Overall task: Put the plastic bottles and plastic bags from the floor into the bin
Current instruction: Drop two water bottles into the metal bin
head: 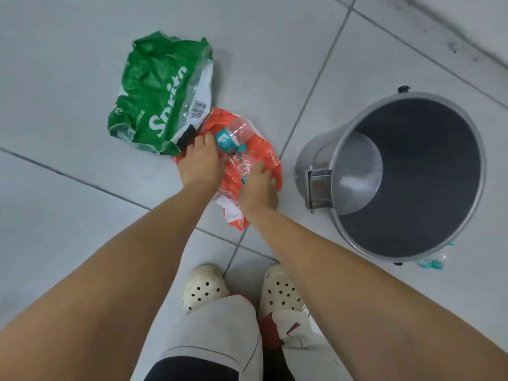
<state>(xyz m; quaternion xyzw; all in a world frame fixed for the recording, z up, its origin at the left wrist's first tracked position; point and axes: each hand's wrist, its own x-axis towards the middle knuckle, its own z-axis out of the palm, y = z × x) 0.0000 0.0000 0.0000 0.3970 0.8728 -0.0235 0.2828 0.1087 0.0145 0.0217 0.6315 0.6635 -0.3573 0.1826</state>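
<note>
A clear plastic bottle with a teal label [233, 134] lies on a red Coca-Cola plastic bag [270, 160] on the tiled floor. My left hand [199, 160] grips the bottle at its lower end. A second clear bottle [244, 163] lies just below it, and my right hand [258, 185] closes over it and the red bag. A crumpled green Sprite bag [159, 89] lies to the upper left, touching the red bag. The grey metal bin [338, 149] stands open to the right, nothing visible inside.
Another teal-labelled bottle [433, 261] peeks out from behind the bin's lower right edge. My feet in white clogs [204, 287] stand just below the bags. A wall base [467, 31] runs along the upper right corner.
</note>
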